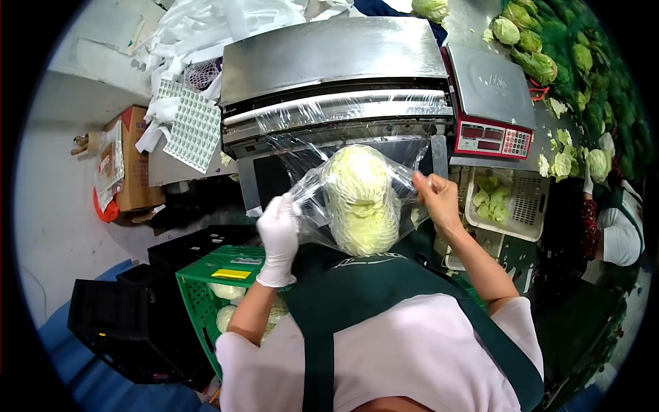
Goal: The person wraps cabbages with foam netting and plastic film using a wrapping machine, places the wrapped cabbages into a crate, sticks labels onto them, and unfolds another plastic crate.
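Got a netted cabbage (360, 199) by the apron (374, 288), under stretched clear film (312, 198). Pinching that film with fingers together, gloved left hand (278, 230) and bare right hand (441, 197). Looks part-wrapped: covered, not tucked in yet, maybe uncut from the wrapper (336, 58).

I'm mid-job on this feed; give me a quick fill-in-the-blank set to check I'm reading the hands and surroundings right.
1. The left hand wears a glove coloured ____.
2. The bare hand gripping the film around the cabbage is the ____ one.
3. The crate nearest the left hand is coloured ____.
4. The front of the scale is coloured ____.

Missing words: white; right; green; red.
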The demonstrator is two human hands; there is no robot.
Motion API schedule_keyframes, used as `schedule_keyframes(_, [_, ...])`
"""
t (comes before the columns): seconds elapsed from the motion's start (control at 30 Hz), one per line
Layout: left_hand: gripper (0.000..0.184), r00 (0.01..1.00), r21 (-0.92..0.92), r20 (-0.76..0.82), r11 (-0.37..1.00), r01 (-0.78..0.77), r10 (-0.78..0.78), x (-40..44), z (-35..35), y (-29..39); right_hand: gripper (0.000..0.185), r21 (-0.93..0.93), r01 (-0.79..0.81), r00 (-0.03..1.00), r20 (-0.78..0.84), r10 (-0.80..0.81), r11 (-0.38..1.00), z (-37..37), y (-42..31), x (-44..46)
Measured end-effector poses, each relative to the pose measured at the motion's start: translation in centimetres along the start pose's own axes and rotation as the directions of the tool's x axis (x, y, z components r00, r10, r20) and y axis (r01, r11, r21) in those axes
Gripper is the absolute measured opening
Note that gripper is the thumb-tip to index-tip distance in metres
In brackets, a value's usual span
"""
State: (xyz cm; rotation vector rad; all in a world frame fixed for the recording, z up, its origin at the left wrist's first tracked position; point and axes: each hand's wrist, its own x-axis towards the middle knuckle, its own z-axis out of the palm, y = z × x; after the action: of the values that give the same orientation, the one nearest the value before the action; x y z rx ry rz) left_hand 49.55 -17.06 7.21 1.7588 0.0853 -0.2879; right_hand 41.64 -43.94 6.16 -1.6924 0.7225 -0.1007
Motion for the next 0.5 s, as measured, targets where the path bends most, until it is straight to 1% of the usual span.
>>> schedule_keyframes(0.03, [0.032,0.993,0.077,-0.106,0.996,-0.049,0.057,0.3,-0.7,-0.7,0.046,0.002,-0.005,1.000,0.001,0.005,1.000,0.3,0.2,0.4])
schedule_keyframes(0.07, [0.032,0.984,0.130,-0.160,0.990,-0.060,0.080,0.5,-1.5,-1.9,0.046,-0.142,0.149,0.979,-0.118,-0.166,0.979,0.5,0.8,0.9])
schedule_keyframes(0.1, [0.029,0.948,0.347,-0.210,0.925,-0.154,0.237,1.2,-1.8,-3.7,0.047,-0.300,0.274,0.917,-0.205,-0.343,0.914,0.7,1.5,1.5])
schedule_keyframes(0.13, [0.026,0.934,0.438,-0.188,0.877,-0.199,0.305,1.8,-1.6,-4.6,0.044,-0.411,0.356,0.864,-0.197,-0.464,0.839,0.9,2.2,2.4])
schedule_keyframes(0.17, [0.023,0.915,0.526,-0.157,0.815,-0.242,0.373,2.6,-1.5,-5.5,0.040,-0.448,0.362,0.861,-0.176,-0.477,0.818,1.2,3.3,3.3])
schedule_keyframes(0.2, [0.022,0.948,0.588,-0.130,0.792,-0.162,0.291,3.5,-1.2,-6.5,0.038,-0.534,0.403,0.814,-0.162,-0.558,0.743,1.7,3.7,3.9])
schedule_keyframes(0.23, [0.025,0.933,0.656,-0.080,0.723,-0.215,0.350,4.3,-0.5,-6.7,0.035,-0.616,0.438,0.759,-0.137,-0.637,0.655,2.2,4.0,4.4])
schedule_keyframes(0.27, [0.019,0.885,0.796,0.066,0.511,-0.325,0.461,4.9,0.5,-7.2,0.033,-0.669,0.469,0.714,-0.097,-0.693,0.577,2.7,4.9,4.9])
schedule_keyframes(0.3, [0.015,0.819,0.874,0.227,0.260,-0.409,0.527,5.5,1.5,-7.5,0.030,-0.716,0.495,0.665,-0.052,-0.745,0.492,3.1,5.7,5.4])
schedule_keyframes(0.33, [0.013,0.837,0.894,0.236,0.227,-0.386,0.494,5.5,3.1,-7.5,0.022,-0.731,0.536,0.629,0.012,-0.777,0.423,3.4,5.8,5.5])
schedule_keyframes(0.37, [0.011,0.855,0.912,0.238,0.198,-0.360,0.460,5.2,4.9,-7.6,0.022,-0.727,0.549,0.622,0.024,-0.783,0.413,3.7,6.0,5.6])
schedule_keyframes(0.43, [0.012,0.852,0.832,0.169,0.392,-0.393,0.496,4.4,7.8,-9.4,0.016,-0.797,0.510,0.609,0.068,-0.790,0.325,4.3,6.5,5.9])
schedule_keyframes(0.47, [0.012,0.836,0.795,0.086,0.467,-0.386,0.543,4.1,9.7,-10.0,0.011,-0.801,0.504,0.613,0.068,-0.787,0.323,4.4,7.1,6.1])
schedule_keyframes(0.5, [0.013,0.811,0.750,0.000,0.536,-0.387,0.585,4.1,11.2,-9.9,0.014,-0.730,0.532,0.620,-0.008,-0.785,0.428,4.6,6.8,6.2])
